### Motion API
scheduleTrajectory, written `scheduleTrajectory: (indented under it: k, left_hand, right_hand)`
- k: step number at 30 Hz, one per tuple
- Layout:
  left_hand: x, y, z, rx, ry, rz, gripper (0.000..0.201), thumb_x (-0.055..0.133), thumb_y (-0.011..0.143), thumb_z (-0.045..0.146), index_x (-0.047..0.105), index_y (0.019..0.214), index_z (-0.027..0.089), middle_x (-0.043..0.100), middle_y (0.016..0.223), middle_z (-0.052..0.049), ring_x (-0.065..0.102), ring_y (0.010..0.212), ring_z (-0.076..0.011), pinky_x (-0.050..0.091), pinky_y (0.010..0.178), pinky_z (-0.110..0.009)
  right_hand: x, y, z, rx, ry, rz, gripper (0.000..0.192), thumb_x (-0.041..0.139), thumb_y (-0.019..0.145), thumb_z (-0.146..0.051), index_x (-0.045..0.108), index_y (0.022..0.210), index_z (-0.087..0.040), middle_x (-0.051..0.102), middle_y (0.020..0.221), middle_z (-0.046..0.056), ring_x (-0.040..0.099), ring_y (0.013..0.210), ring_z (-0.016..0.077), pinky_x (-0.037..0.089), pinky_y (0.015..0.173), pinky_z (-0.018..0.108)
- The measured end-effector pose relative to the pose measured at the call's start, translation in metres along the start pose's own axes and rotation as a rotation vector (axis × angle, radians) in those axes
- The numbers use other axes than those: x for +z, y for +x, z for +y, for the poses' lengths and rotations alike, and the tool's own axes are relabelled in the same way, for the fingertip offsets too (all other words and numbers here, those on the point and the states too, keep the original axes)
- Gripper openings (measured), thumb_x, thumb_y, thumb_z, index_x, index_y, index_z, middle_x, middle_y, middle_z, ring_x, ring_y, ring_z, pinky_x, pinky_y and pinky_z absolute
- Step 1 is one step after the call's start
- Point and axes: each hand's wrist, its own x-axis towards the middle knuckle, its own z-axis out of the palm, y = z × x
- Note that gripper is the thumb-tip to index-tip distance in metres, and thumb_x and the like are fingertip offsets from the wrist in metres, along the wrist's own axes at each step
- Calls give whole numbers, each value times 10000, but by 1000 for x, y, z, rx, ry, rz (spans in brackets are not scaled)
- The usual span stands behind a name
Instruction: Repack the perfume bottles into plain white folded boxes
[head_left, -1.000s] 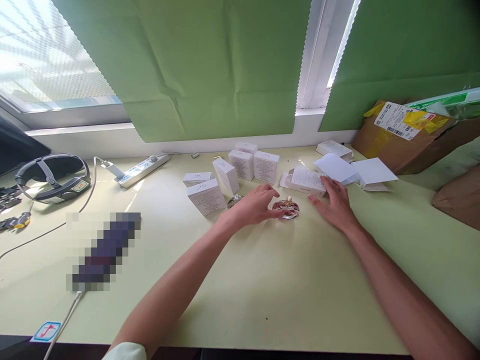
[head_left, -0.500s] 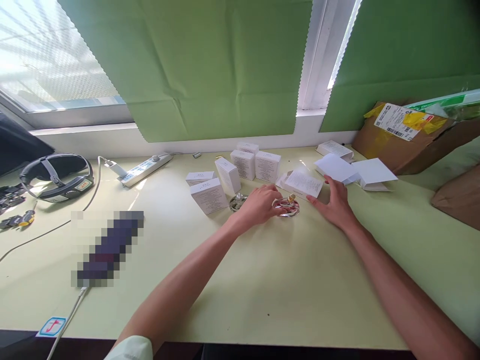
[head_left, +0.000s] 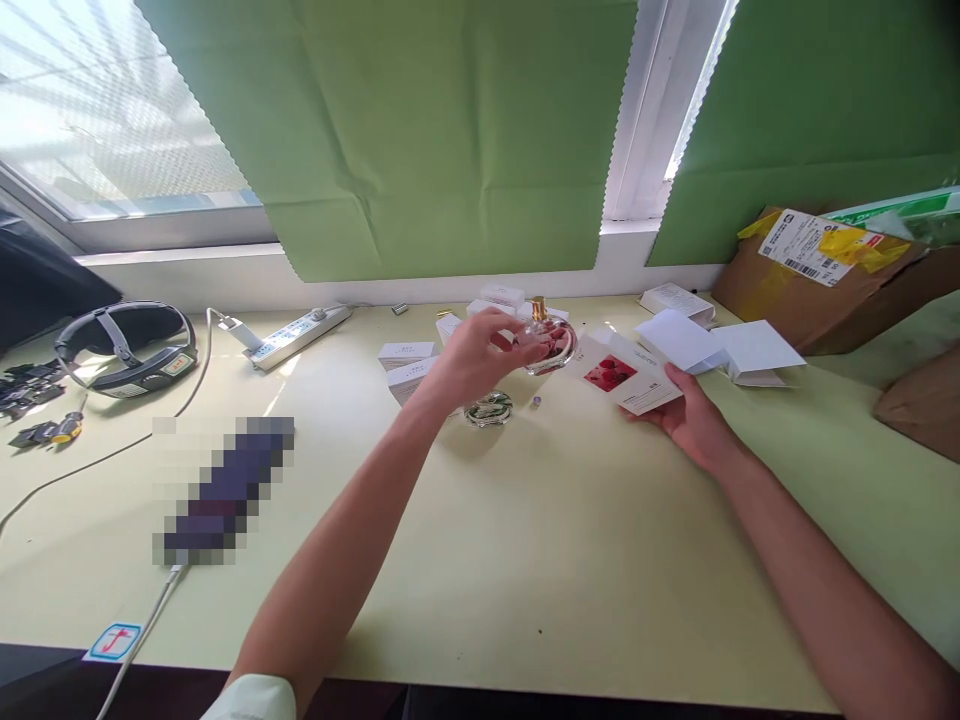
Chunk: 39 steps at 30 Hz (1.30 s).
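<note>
Lifted off the bench (head_left: 570, 560) since a second ago, the perfume bottle (head_left: 550, 343) now sits in the air, gripped at its left side by the fingers of the left hand (head_left: 480, 355), gold cap up. Beside it, the right hand (head_left: 694, 420) has raised the white carton (head_left: 626, 372), holding its lower right edge with the red picture facing up. A second glass bottle (head_left: 488, 409) lies on the bench below the left hand.

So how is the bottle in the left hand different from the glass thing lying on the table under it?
The perfume bottle is lifted in the left hand, upright, pink-tinted, with a gold top. The glass piece rests on the table, untouched, clear and lower, with no gold top showing. Both are rounded, see-through glass.
</note>
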Motion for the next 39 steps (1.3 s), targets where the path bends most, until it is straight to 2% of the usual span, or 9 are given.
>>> scheduleTrajectory:
  k: [4, 9, 14, 16, 20, 25, 29, 34, 39]
  left_hand:
    - [-17, -1, 6, -34, -121, 88, 327, 733, 794, 518, 759, 974, 246, 699, 999, -45, 627, 808, -154, 433, 666, -265]
    - [-22, -2, 6, -56, -172, 89, 378, 746, 776, 541, 759, 997, 235, 717, 897, -48, 643, 799, -166, 446, 710, -286]
    - [-16, -1, 3, -73, -129, 2, 367, 750, 762, 544, 765, 959, 235, 699, 874, -46, 611, 763, -154, 416, 658, -274]
    - [-13, 0, 0, -88, -91, -26, 364, 747, 756, 554, 766, 945, 244, 691, 866, -41, 589, 744, -147, 390, 628, -268]
    - [-10, 1, -2, -98, -36, -62, 381, 743, 737, 585, 767, 925, 255, 671, 835, -29, 554, 711, -139, 352, 590, -261]
    - [-13, -2, 1, -114, 24, -176, 454, 714, 736, 630, 755, 971, 244, 652, 783, -22, 550, 700, -146, 348, 572, -260]
    - [-7, -5, 0, -98, 60, -373, 449, 713, 746, 603, 747, 1007, 239, 676, 909, -33, 577, 735, -146, 383, 591, -255]
    - [19, -5, -8, 71, 52, -521, 394, 741, 759, 515, 759, 1018, 218, 653, 1110, -62, 622, 843, -158, 423, 649, -248]
    - [41, -7, -13, 120, 120, -657, 332, 809, 713, 383, 775, 1004, 227, 690, 1047, -49, 625, 870, -181, 426, 676, -250]
  right_hand:
    - [0, -3, -4, 181, 137, -157, 521, 437, 919, -628, 605, 1269, -282, 724, 1208, 104, 732, 976, 341, 572, 899, 556]
    - [0, -11, -5, 112, 65, -226, 494, 534, 902, -577, 575, 1313, -306, 614, 1390, 83, 592, 1263, 322, 492, 1053, 514]
    - [-11, -16, -7, -58, -638, -134, 972, 804, 693, -546, 306, 1517, -413, 357, 1558, 70, 419, 1395, 360, 414, 1116, 524]
    - [-13, -18, -8, -76, -781, -190, 916, 749, 731, -603, 313, 1516, -423, 384, 1520, 59, 427, 1377, 348, 432, 1105, 499]
    - [-3, -20, -8, -88, -783, -176, 650, 529, 877, -663, 411, 1455, -391, 494, 1420, 51, 528, 1252, 295, 468, 1072, 456]
    - [11, -23, -1, -59, -825, -271, 805, 627, 831, -642, 294, 1525, -408, 396, 1539, 51, 409, 1393, 322, 385, 1143, 503]
    - [-7, -19, 0, -31, -736, -325, 810, 662, 834, -587, 287, 1528, -407, 374, 1584, 38, 392, 1421, 313, 402, 1133, 493]
    - [-38, -5, -1, -223, -733, 63, 509, 694, 803, -572, 614, 1261, -363, 638, 1294, 49, 611, 1171, 318, 503, 1009, 512]
    - [-57, 12, 13, -370, -669, 557, 635, 643, 815, -585, 524, 1365, -291, 438, 1445, 153, 672, 932, 281, 539, 913, 507]
